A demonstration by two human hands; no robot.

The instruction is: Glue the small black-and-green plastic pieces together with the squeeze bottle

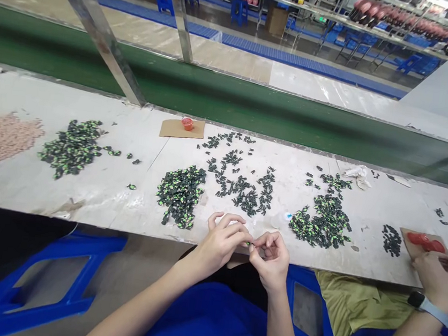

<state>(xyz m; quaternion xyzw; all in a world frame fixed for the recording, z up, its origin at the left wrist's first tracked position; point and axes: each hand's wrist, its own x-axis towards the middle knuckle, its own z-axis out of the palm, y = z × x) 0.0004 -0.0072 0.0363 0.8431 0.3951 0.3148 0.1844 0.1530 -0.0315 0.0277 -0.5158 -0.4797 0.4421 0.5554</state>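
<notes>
My left hand [224,238] and my right hand [272,257] meet at the table's front edge. Between their pinched fingertips is a small black-and-green piece [249,243], mostly covered by the fingers. Left of my hands lies a dense pile of black-and-green pieces [181,195]. Small black pieces [247,197] are scattered just beyond my fingers. To the right, another pile of black-and-green pieces [323,222] spreads over the white tabletop [131,200].
A red cup [187,124] stands on cardboard [168,128] at the back. Pinkish pieces [3,137] and more black-and-green pieces [73,148] lie far left. At right, a co-worker's hand [440,279] is over red items [426,242]. A green conveyor belt [231,101] runs behind.
</notes>
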